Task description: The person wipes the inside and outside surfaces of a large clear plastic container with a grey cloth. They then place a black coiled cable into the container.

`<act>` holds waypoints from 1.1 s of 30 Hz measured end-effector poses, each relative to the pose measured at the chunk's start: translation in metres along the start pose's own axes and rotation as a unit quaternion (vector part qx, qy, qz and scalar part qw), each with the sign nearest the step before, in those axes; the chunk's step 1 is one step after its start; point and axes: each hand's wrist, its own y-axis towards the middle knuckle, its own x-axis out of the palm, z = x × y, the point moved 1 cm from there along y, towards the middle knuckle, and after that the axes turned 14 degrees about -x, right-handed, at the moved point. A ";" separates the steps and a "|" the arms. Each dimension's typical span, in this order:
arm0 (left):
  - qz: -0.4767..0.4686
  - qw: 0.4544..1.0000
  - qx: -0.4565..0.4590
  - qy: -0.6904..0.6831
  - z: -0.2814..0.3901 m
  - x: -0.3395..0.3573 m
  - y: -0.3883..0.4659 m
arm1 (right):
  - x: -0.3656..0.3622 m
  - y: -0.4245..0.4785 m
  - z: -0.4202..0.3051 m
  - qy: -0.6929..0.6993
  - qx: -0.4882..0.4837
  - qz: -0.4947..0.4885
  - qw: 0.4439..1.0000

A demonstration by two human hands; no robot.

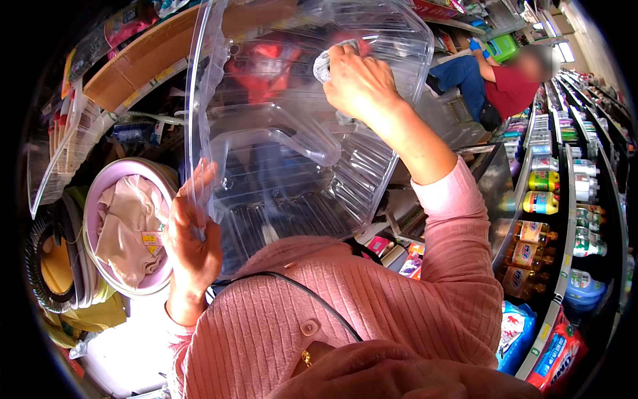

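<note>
A large transparent plastic bin [279, 194] with ribbed walls is tilted up in front of my chest. My left hand [194, 229] grips its rim on the left side, thumb and fingers on either side of the edge. Bunched in my right hand [361, 82] is a grey cloth [323, 69], pressed against the upper part of the bin. Red and blue shapes show blurred through the clear plastic. A thin black cord [309, 294] runs across my pink ribbed top.
On the left stands a pale purple basin [94, 219] holding light fabric, beside a cardboard-fronted shelf [144, 60]. Shelves on the right hold bottles [529, 252] and detergent packs [558, 349]. Farther off, a person [508, 95] in a red shirt and blue gloves sits or crouches near a green container [502, 47].
</note>
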 end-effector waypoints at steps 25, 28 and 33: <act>-0.023 1.000 0.013 0.008 -0.010 -0.001 -0.011 | 0.018 -0.041 0.008 -0.037 0.046 -0.054 0.997; -0.015 1.000 -0.001 0.003 -0.009 0.001 -0.013 | 0.031 -0.055 -0.001 -0.029 0.061 -0.033 0.997; -0.016 0.996 0.042 -0.079 -0.016 0.006 -0.013 | 0.032 -0.068 -0.014 -0.039 0.032 -0.044 0.998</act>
